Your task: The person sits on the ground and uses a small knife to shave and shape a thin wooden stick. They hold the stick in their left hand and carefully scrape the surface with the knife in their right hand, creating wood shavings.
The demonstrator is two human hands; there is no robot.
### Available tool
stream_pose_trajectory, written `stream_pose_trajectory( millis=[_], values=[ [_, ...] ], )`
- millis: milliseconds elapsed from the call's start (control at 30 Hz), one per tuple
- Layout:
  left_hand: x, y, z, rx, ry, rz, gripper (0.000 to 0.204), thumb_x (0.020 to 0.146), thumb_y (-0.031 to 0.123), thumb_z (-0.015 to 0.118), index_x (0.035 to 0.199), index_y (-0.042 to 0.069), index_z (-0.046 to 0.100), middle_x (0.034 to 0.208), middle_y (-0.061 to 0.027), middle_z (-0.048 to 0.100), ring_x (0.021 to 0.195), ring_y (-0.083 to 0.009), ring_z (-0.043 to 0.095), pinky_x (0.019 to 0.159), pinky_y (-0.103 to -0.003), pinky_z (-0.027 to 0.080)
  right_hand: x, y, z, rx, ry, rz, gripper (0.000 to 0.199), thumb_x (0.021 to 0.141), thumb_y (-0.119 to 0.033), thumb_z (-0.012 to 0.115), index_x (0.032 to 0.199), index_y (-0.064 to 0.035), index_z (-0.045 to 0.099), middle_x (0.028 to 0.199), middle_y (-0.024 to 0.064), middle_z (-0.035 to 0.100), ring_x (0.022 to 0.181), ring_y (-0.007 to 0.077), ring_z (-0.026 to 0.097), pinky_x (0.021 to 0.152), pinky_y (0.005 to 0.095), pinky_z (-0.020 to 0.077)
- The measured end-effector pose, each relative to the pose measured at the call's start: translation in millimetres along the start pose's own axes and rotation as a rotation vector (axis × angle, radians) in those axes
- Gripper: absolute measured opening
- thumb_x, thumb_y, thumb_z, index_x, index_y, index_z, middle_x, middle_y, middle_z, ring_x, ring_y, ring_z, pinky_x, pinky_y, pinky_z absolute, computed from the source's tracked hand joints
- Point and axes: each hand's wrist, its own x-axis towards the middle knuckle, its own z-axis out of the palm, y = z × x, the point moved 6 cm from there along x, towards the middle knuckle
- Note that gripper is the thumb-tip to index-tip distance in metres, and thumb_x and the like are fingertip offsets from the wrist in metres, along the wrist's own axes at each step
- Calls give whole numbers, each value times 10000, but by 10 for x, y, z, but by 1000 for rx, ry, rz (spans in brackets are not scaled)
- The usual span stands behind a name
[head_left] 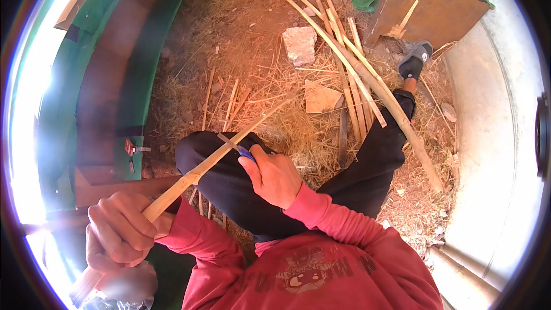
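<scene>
Bamboo strip (216,158) above straw-littered earthen floor (252,28)

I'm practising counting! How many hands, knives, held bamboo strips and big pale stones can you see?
Hands: 2
Knives: 1
Held bamboo strips: 1
Big pale stones: 2
Total: 6

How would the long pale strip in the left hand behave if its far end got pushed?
The strip is probably fairly stiff: it reaches out nearly straight from the left hand. Its far end might flex more, since it looks narrower there, though perspective may exaggerate that.
</scene>
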Motion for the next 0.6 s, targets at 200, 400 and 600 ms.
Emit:
stream_pose_trajectory(
  millis=[200, 400, 600],
  values=[
    [19, -51, 34, -45, -10, 20, 420, 903, 290, 612, 605, 31, 471, 424, -37, 404, 275, -81, 319, 265, -208, 218, 79, 1041, 136, -188, 99, 308, 420, 977, -382, 415, 861, -10, 571, 549, 210, 574, 507, 407, 590, 476, 485, 483],
    [0, 22, 3, 31, 12, 39, 419, 931, 305, 570, 617, 54, 454, 424, -22, 401, 272, -73, 323, 257, -194, 242, 49, 836, 222, -163, 209, 128, 379, 962, -375, 453, 921, -16, 568, 546, 208, 565, 523, 408, 591, 488, 488, 475],
    [-67, 216, -224, 158, 138, -12, 478, 939, 402, 542, 601, 93, 405, 413, -2, 390, 260, -62, 330, 248, -170, 286, 269, 663, 162, -247, 116, 158, 362, 961, -373, 452, 895, -34, 561, 546, 227, 561, 533, 422, 591, 474, 493, 469]
  ],
)
